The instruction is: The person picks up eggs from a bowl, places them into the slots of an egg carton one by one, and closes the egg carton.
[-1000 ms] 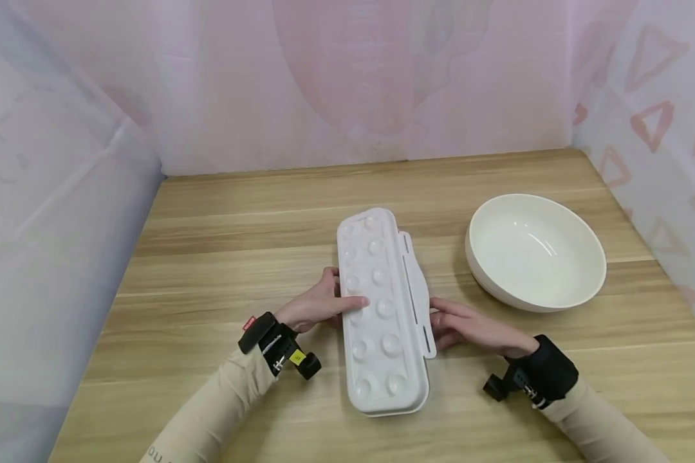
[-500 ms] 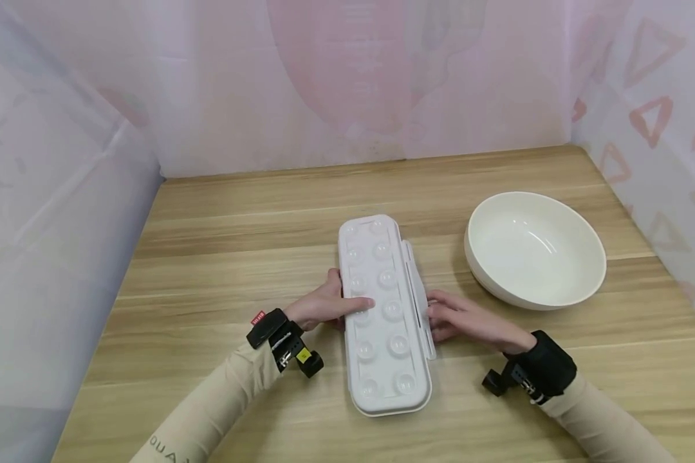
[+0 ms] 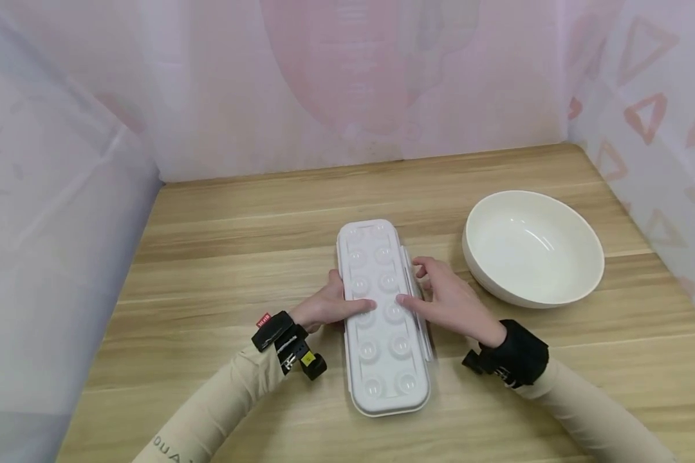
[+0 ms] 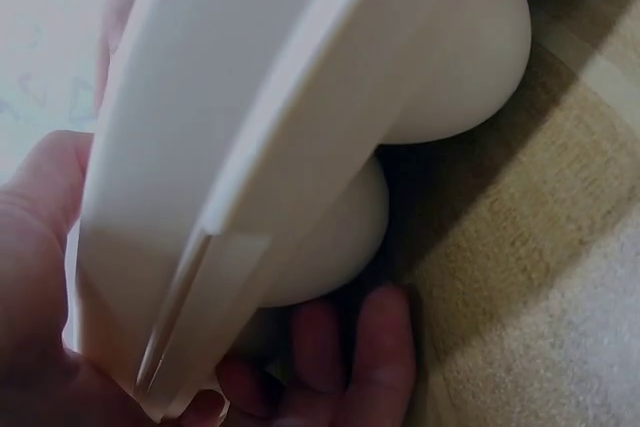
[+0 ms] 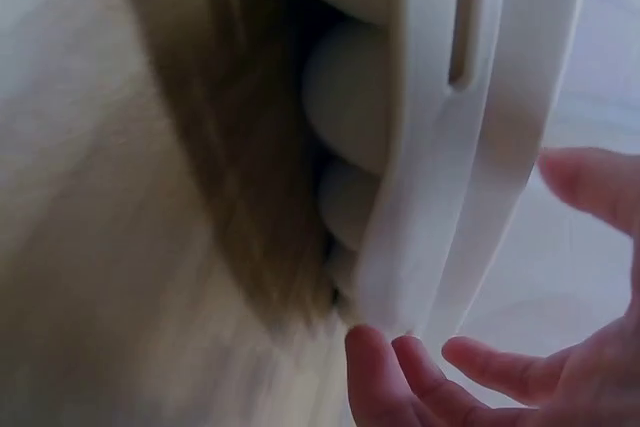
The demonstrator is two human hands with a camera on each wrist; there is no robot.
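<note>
While the left hand (image 3: 327, 305) grips the long white plastic egg box (image 3: 382, 321) from its side, the right hand (image 3: 446, 299) rests spread fingers on its lid, beside the round white bowl (image 3: 533, 247)

My left hand (image 3: 330, 305) is curling its fingers and thumb tight. My right hand (image 3: 448, 299) is lying flat, fingers spread.

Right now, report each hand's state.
Left hand: grips the egg tray, thumb on top, fingers underneath.
Right hand: open, fingertips touching the tray.
</note>
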